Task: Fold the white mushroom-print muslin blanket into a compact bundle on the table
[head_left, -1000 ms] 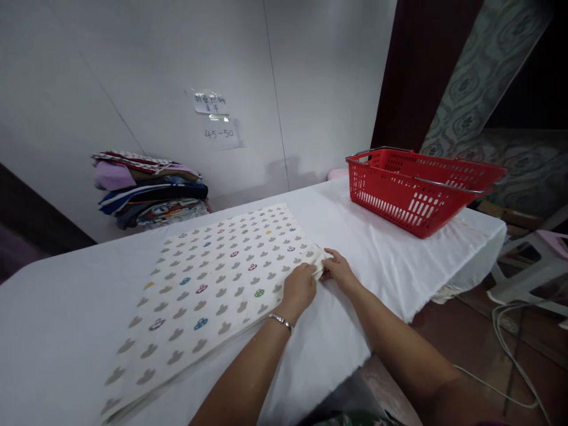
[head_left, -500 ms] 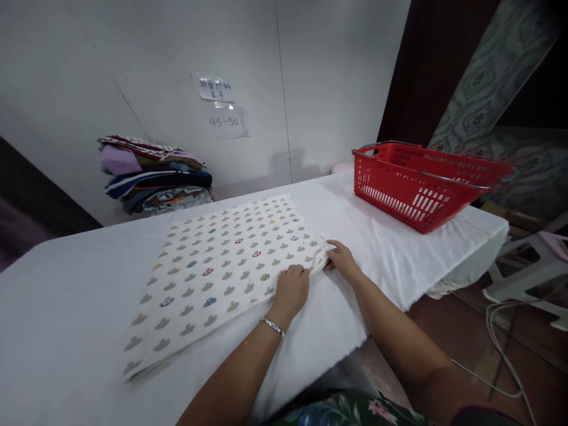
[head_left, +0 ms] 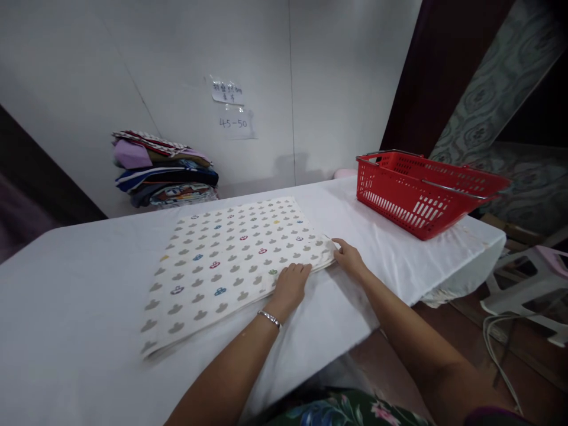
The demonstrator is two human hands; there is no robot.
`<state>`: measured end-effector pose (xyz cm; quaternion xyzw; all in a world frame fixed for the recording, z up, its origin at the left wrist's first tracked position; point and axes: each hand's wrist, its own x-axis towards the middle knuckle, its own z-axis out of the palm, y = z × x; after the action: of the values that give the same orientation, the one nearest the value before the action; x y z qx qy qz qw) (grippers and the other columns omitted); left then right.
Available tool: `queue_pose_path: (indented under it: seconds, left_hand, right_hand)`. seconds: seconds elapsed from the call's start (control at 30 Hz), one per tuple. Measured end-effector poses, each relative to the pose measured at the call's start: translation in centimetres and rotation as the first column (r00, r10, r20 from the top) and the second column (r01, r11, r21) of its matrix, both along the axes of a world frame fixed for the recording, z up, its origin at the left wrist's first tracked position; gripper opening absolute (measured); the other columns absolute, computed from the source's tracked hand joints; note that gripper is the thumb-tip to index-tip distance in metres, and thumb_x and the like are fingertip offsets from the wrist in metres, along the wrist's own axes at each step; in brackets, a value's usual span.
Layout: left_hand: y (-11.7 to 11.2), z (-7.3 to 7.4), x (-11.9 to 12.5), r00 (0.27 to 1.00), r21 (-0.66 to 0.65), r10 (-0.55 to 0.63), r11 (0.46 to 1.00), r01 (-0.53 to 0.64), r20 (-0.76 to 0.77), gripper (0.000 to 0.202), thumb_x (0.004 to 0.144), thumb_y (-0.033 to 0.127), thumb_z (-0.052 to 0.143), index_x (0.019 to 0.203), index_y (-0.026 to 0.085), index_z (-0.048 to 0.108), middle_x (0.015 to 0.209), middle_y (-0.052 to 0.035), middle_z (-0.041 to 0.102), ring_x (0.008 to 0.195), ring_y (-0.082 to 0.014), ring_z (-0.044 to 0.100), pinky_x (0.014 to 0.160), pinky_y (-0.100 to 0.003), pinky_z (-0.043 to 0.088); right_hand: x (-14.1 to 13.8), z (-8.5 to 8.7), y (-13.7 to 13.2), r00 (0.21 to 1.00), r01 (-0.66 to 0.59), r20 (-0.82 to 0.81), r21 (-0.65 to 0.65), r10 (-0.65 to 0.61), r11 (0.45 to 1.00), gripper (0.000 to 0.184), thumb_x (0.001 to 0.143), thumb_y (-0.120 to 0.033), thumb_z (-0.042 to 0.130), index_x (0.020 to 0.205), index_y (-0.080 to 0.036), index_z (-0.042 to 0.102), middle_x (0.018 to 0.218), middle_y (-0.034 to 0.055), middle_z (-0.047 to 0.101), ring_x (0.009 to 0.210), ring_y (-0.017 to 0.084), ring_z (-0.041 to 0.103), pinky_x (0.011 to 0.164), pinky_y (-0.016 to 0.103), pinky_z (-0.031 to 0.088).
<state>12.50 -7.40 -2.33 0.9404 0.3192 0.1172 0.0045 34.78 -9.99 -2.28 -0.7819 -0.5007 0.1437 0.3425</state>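
Note:
A folded white cloth [head_left: 239, 266] printed with grey shapes and small coloured figures lies flat on the table, its layers showing along the near edge. My left hand [head_left: 290, 284], with a silver bracelet at the wrist, rests on that near edge toward the right, fingers laid over the fabric. At the cloth's right near corner, my right hand [head_left: 349, 258] has the layers pinched between thumb and fingers. The corner is slightly puckered there.
A white-covered table [head_left: 84, 284] stands against the wall. Folded fabrics [head_left: 166, 171] are piled at the back left. A red basket [head_left: 426, 195] with metal handles sits at the back right. Beyond the right edge are a white stool [head_left: 523, 290] and a cable [head_left: 492, 349] on the floor.
The view has shifted slightly. The puckered right corner of the cloth looks a little smoother, and my right hand stays at it. My left hand remains on the near edge.

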Motion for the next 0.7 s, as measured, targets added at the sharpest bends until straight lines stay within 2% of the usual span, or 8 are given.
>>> queue_pose_path:
  seconds: [0.17,0.3,0.37,0.47,0.5,0.57,0.63,0.7]
  left_hand:
    - [-0.5,-0.4,-0.7,0.998,0.022,-0.062,0.998,0.062,0.026,0.055,0.077,-0.003,0.039,0.126,0.022,0.043,0.104,-0.0041,0.06,0.094,-0.0193,0.051,0.077,-0.032,0.039]
    - [-0.7,-0.8,-1.1,0.995,0.039,-0.059,0.998,0.056,0.085,0.051,0.08,-0.001,0.036,0.127,0.02,0.042,0.109,-0.0052,0.06,0.097,-0.0194,0.051,0.079,-0.033,0.04]
    - [-0.7,-0.9,-1.2,0.992,0.029,-0.048,0.999,0.045,0.114,0.046,0.081,0.0,0.035,0.121,0.019,0.046,0.11,-0.0056,0.059,0.099,-0.019,0.051,0.081,-0.033,0.04]
    - [-0.6,-0.5,-1.1,0.992,-0.034,-0.017,0.999,0.022,0.121,0.039,0.081,0.002,0.036,0.111,0.02,0.052,0.108,-0.0061,0.059,0.098,-0.0184,0.053,0.082,-0.032,0.041]
    - [-0.5,-0.3,-1.1,0.993,-0.065,-0.004,0.998,0.012,0.116,0.038,0.08,0.002,0.036,0.11,0.02,0.052,0.107,-0.0064,0.059,0.098,-0.0183,0.053,0.082,-0.032,0.041]
    - [-0.3,0.3,-1.0,0.994,-0.133,0.04,0.991,-0.026,0.103,0.038,0.079,0.002,0.038,0.11,0.019,0.052,0.106,-0.0067,0.06,0.098,-0.0182,0.054,0.083,-0.031,0.041]
    - [-0.2,0.9,-1.0,0.991,-0.195,0.1,0.977,-0.082,0.087,0.037,0.079,0.004,0.038,0.11,0.02,0.051,0.102,-0.0063,0.061,0.095,-0.0183,0.056,0.081,-0.03,0.041]
    - [0.0,1.4,-0.9,0.986,-0.236,0.148,0.964,-0.125,0.081,0.034,0.081,0.006,0.038,0.109,0.021,0.05,0.096,-0.0052,0.062,0.089,-0.0184,0.058,0.076,-0.03,0.042]
  right_hand:
    - [-0.9,0.6,-0.7,0.961,-0.035,0.265,-0.161,0.077,0.986,0.045,0.083,-0.021,0.045,0.127,-0.025,0.05,0.083,0.0023,0.067,0.076,0.018,0.058,0.064,0.025,0.038]
    - [-1.0,0.2,-1.1,0.891,-0.048,0.435,-0.192,0.129,0.98,0.042,0.088,-0.026,0.042,0.129,-0.026,0.048,0.1,0.007,0.064,0.089,0.021,0.058,0.071,0.028,0.042]
    - [-0.9,-0.3,-1.3,0.87,-0.06,0.478,-0.139,0.12,0.988,0.04,0.089,-0.028,0.042,0.128,-0.024,0.049,0.104,0.0099,0.062,0.093,0.023,0.057,0.072,0.031,0.045]
    - [-0.7,-0.9,-1.9,0.859,-0.18,0.499,0.086,0.114,0.98,0.035,0.089,-0.027,0.041,0.121,-0.021,0.054,0.112,0.0123,0.058,0.103,0.026,0.052,0.079,0.037,0.047]
    - [-0.7,-1.0,-2.0,0.853,-0.255,0.503,0.172,0.138,0.952,0.032,0.089,-0.025,0.041,0.118,-0.021,0.056,0.114,0.012,0.057,0.106,0.025,0.051,0.083,0.039,0.046]
    - [-0.9,-1.1,-2.4,0.823,-0.419,0.522,0.293,0.223,0.859,0.028,0.089,-0.021,0.042,0.113,-0.022,0.057,0.114,0.0106,0.058,0.107,0.024,0.051,0.088,0.042,0.045]
    - [-1.3,-1.2,-2.6,0.769,-0.558,0.548,0.326,0.328,0.763,0.029,0.087,-0.017,0.044,0.113,-0.022,0.056,0.112,0.0095,0.059,0.106,0.023,0.052,0.09,0.042,0.044]
    - [-1.7,-1.2,-2.7,0.706,-0.653,0.575,0.305,0.413,0.693,0.035,0.083,-0.012,0.046,0.117,-0.022,0.053,0.112,0.0092,0.059,0.108,0.022,0.051,0.092,0.043,0.043]
